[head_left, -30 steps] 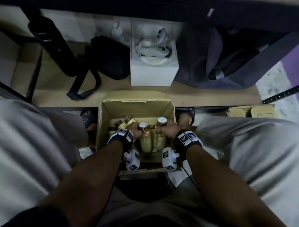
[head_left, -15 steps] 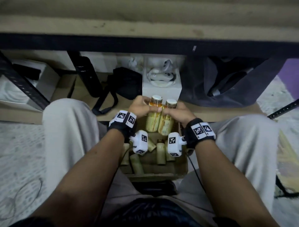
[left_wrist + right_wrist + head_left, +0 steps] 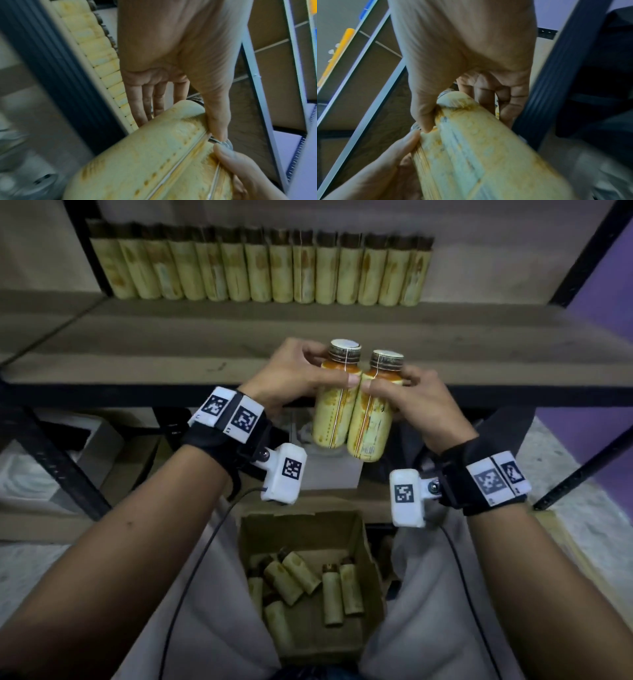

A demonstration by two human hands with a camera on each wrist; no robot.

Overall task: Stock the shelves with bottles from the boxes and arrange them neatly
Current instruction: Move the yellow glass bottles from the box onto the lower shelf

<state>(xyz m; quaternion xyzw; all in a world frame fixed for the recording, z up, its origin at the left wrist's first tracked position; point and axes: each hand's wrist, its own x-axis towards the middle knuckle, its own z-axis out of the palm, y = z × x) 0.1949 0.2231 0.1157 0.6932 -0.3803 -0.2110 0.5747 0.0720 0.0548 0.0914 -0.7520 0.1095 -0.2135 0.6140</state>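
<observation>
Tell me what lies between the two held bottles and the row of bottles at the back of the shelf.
Only bare shelf board separates the held bottles from the back row, per the head view.

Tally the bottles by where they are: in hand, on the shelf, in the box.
Held bottles, one in the left hand and one in the right hand: 2
Shelf row: about 14
Lying in the cardboard box: at least 6, some hidden
Total: at least 22
</observation>
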